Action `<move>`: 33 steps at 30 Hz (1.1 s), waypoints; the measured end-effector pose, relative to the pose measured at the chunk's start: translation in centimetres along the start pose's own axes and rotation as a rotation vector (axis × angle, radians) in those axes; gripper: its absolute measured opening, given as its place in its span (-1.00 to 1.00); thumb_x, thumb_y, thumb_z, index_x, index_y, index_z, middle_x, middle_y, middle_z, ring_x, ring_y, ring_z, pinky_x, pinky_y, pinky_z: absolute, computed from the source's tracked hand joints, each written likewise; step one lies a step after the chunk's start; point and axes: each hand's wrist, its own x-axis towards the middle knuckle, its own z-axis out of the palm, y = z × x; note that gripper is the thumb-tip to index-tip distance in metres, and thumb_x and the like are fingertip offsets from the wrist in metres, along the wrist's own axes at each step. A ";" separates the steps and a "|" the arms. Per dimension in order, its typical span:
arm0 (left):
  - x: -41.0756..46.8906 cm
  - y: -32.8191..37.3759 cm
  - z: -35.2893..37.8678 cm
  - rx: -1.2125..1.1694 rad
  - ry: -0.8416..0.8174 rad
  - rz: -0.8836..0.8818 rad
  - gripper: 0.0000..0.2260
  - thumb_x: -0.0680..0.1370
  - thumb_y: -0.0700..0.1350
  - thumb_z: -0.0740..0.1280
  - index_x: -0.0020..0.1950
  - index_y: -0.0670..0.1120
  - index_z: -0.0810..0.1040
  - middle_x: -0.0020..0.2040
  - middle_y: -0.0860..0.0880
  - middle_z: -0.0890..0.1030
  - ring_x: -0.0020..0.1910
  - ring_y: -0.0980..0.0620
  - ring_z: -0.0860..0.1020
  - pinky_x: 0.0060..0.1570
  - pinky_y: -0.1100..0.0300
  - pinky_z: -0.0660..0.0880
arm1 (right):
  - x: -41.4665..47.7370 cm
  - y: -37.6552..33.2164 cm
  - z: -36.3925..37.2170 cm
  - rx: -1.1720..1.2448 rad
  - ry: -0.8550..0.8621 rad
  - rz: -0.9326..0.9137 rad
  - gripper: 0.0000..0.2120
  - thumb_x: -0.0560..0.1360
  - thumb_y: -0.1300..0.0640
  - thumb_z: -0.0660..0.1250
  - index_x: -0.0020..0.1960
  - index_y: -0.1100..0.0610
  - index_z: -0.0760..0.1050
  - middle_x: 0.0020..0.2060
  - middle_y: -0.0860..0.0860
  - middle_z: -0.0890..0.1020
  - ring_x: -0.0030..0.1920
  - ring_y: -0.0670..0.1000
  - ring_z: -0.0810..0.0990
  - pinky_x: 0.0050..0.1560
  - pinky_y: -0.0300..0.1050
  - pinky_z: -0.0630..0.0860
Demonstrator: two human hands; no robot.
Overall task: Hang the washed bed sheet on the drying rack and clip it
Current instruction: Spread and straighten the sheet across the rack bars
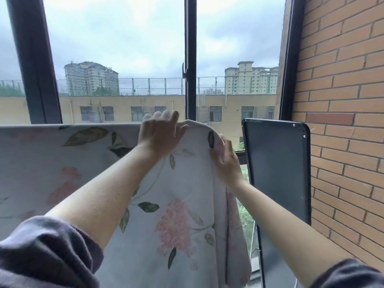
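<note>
A pale bed sheet (62, 163) with pink flowers and green leaves hangs over a horizontal line that it hides, its top edge level across the left half of the view. My left hand (160, 132) lies over the sheet's top edge near its right end, fingers straight and draped across the fold. My right hand (225, 161) holds the sheet's right side edge just below the rounded corner, fingers curled onto the cloth. The rack itself and any clips are out of sight.
Dark window frames (190, 59) stand right behind the sheet, with buildings outside. A dark flat panel (278, 169) stands upright to the right of the sheet. A brick wall (342, 100) closes the right side.
</note>
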 end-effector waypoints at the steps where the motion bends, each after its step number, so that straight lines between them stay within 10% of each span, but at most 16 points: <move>1: -0.6 -0.3 0.2 0.027 0.007 0.024 -0.59 0.59 0.18 0.05 0.06 -0.14 0.44 -0.10 -0.13 0.57 -0.17 -0.13 0.55 -0.13 0.03 0.42 | -0.1 0.0 0.4 0.007 0.004 0.044 -0.73 0.61 -0.11 0.09 0.26 -0.03 0.27 0.07 0.02 0.53 0.06 0.06 0.51 -0.07 -0.04 0.41; 7: -0.8 -1.4 -1.0 0.090 0.002 0.096 -0.59 0.63 0.17 -0.02 -0.02 -0.11 0.45 -0.23 -0.06 0.57 -0.28 -0.09 0.58 -0.32 0.15 0.36 | 0.8 0.8 2.0 0.165 0.075 0.094 -0.55 0.59 -0.21 0.05 -0.18 0.15 0.36 -0.36 -0.03 0.45 -0.35 -0.04 0.41 -0.35 -0.14 0.29; 10: 0.2 -1.5 -1.5 0.024 -0.021 0.099 -0.51 0.63 0.19 -0.12 -0.11 -0.09 0.46 -0.30 -0.06 0.53 -0.28 -0.08 0.56 -0.27 0.15 0.39 | 1.9 1.4 1.9 0.376 0.007 0.168 -0.25 0.43 -0.42 0.14 -0.10 0.32 0.52 -0.24 0.04 0.54 -0.18 -0.02 0.50 -0.12 -0.09 0.39; 15: 2.0 -0.4 -1.7 -0.056 -0.186 0.018 -0.37 0.61 0.23 -0.20 -0.24 -0.15 0.46 -0.35 -0.08 0.47 -0.30 -0.04 0.53 -0.27 0.15 0.48 | 3.5 2.3 0.1 0.686 -0.198 0.410 -0.35 0.58 -0.28 -0.08 0.27 0.16 0.52 0.15 0.20 0.60 0.20 0.14 0.55 0.29 0.02 0.43; 19: 3.1 0.1 -1.7 -0.098 -0.299 -0.041 -0.40 0.59 0.28 -0.18 -0.06 -0.08 0.51 -0.15 -0.11 0.54 -0.13 -0.08 0.53 -0.23 0.13 0.43 | 3.4 1.9 -0.4 0.556 -0.146 0.472 -0.44 0.62 -0.20 -0.06 0.12 0.15 0.57 -0.02 0.13 0.66 0.09 0.12 0.60 0.08 -0.12 0.50; 23: 2.7 -0.4 -1.4 -0.086 -0.276 -0.053 -0.44 0.60 0.26 -0.18 -0.13 -0.08 0.45 -0.04 -0.14 0.58 -0.06 -0.11 0.55 -0.13 0.12 0.49 | 0.5 4.2 -1.2 -0.175 0.179 0.118 -0.62 0.62 -0.06 0.04 -0.15 0.17 0.46 -0.26 0.03 0.55 -0.20 0.10 0.50 -0.21 -0.06 0.38; 27: 2.6 -0.1 -1.7 -0.079 -0.266 -0.043 -0.45 0.61 0.24 -0.18 -0.22 -0.08 0.40 -0.14 -0.12 0.53 -0.11 -0.10 0.53 -0.13 0.12 0.49 | -2.8 5.8 -0.8 -0.090 0.293 0.041 -0.75 0.52 -0.02 0.12 -0.22 0.12 0.39 -0.44 0.02 0.52 -0.40 0.03 0.47 -0.37 -0.10 0.36; 33: 2.9 0.4 -1.7 -0.057 -0.282 -0.032 -0.44 0.60 0.24 -0.20 -0.16 -0.08 0.44 -0.22 -0.10 0.46 -0.12 -0.11 0.55 -0.09 0.09 0.54 | -4.3 6.6 0.8 0.008 -0.012 0.213 -0.58 0.50 -0.21 0.02 0.07 0.04 0.48 -0.12 0.01 0.62 -0.09 0.03 0.56 -0.14 -0.11 0.46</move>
